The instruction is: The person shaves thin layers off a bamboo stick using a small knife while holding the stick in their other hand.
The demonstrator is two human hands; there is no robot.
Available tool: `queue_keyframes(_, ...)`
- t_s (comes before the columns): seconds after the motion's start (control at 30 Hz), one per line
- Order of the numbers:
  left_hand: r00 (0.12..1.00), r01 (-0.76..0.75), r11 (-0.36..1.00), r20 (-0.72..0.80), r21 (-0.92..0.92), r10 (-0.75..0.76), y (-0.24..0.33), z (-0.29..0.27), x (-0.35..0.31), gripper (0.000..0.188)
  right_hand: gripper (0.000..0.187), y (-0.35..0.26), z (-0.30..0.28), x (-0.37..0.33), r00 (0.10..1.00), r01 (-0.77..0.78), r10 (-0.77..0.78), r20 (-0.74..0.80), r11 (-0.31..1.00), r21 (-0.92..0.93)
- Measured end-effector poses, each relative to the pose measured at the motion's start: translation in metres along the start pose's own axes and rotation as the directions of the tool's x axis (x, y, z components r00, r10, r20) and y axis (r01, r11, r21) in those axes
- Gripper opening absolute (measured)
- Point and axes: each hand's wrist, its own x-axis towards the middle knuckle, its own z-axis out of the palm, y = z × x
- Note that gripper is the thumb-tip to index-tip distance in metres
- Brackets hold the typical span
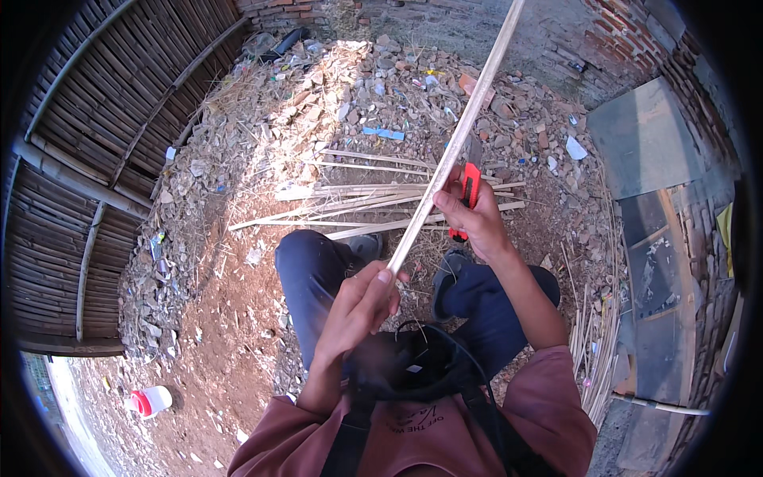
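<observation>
A long pale bamboo strip [470,119] slants up and away from my lap toward the top of the view. My left hand [362,306] is closed around its near end, thumb on top. In my right hand [481,222] is a red and black utility knife [470,187], held upright beside the strip. The right thumb and fingers reach to the strip's edge partway along it; I cannot make out the blade. Beyond my feet, several split bamboo strips [350,191] lie loosely crossed on the ground.
Rubble and litter [381,95] cover the ground ahead, up to a brick wall [628,40]. A bamboo-slat wall [87,95] stands at left. At lower left lies a white container with a red lid [151,401]. More thin strips [592,350] lie at right, near leaning panels [648,143].
</observation>
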Motion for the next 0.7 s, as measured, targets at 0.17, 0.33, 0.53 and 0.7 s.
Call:
queue_keyframes(0.17,0.993,-0.092,0.996,-0.073,0.006,0.092,-0.006,0.004,0.002,0.023,0.026,0.004,-0.001,-0.007,0.959,0.28,-0.264,0.101,0.842,-0.461)
queue_keyframes(0.33,0.966,-0.124,0.96,-0.19,0.252,0.175,0.001,0.004,0.004,0.023,0.025,0.012,0.02,-0.023,0.871,0.483,-0.373,0.322,0.525,-0.701)
queue_keyframes(0.53,0.921,-0.189,0.954,-0.296,0.231,0.254,-0.007,0.003,0.008,0.018,0.027,0.022,0.034,-0.028,0.808,0.556,-0.443,0.388,0.355,-0.751)
queue_keyframes(0.7,0.897,-0.198,0.93,-0.325,0.311,0.3,-0.008,-0.001,0.01,0.014,0.028,0.023,0.036,-0.03,0.789,0.58,-0.449,0.42,0.32,-0.749)
